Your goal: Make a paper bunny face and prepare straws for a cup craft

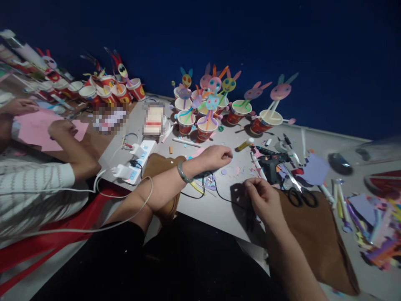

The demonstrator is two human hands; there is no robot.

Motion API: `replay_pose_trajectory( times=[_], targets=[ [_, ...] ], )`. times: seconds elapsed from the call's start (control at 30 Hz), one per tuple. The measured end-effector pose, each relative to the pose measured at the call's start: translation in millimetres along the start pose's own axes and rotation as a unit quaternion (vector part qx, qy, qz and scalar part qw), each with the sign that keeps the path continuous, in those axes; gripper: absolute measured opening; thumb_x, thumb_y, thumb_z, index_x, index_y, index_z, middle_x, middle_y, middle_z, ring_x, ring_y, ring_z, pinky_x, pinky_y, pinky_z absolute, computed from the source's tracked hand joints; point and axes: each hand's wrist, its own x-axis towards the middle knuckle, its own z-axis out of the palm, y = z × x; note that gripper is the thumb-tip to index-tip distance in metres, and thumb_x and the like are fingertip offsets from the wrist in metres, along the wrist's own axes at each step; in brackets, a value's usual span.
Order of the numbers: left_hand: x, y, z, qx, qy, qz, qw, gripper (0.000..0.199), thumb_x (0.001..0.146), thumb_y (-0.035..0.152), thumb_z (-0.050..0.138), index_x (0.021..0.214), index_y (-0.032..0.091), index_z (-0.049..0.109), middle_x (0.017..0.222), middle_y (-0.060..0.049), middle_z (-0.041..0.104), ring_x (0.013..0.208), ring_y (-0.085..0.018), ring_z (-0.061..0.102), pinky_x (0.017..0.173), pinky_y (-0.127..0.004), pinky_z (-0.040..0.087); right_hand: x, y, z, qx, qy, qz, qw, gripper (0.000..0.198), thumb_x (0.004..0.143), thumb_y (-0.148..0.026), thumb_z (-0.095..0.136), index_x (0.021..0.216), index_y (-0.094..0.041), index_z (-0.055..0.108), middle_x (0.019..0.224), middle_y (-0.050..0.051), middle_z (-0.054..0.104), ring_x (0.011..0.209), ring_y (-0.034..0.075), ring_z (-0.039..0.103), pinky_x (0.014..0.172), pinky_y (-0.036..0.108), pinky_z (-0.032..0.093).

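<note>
Head view: holds L hand (217, 156) out over middle of table (200, 215), w/ fingers curled in, close together; can't tell if pinching anything. Wears bangle (184, 172) on L wrist. Has yellow tube w/ white cap (243, 145) just beyond L fingertips, plus small purple disc (224, 172) & purple scraps (210, 180) just on near side. Holds R hand (263, 198) nr front of table, w/ thumb close to bent index & other fingers folded; can't tell if gripping anything btwn. Shows black cord (192, 197) running along table twd R hand; can't tell if touching. Has black tool (272, 169) just past R hand, then scissors (300, 189) to the right, w/ black handles over brown pad (316, 238), & lavender paper (316, 168) nr blades. Farther back, shows cluster of cups (206, 134) w/ rabbit-eared figures (215, 85) sticking up from them. Off L, shows white power strip (148, 150) w/ plugs in, & co-worker's hand (62, 127) over pink sheet (37, 129).
</note>
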Motion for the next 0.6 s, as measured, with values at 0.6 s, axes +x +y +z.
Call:
replay_pose_trajectory(
  times=[0.6],
  targets=[
    [-13.6,10.2,8.6,0.318,-0.161,0.048,0.933,0.040,0.094,0.032,0.051,0.126,0.011,0.062,0.131,-0.016,0.059,0.122,-0.032,0.047,0.094,-0.041,0.037,-20.6,21.8,3.3,0.342,0.079,0.155,0.923,0.031,0.065,-0.038,0.084,0.065,-0.019,0.060,0.066,0.000,0.064,0.047,0.006,0.046,0.042,0.020,0.037]
  ],
)
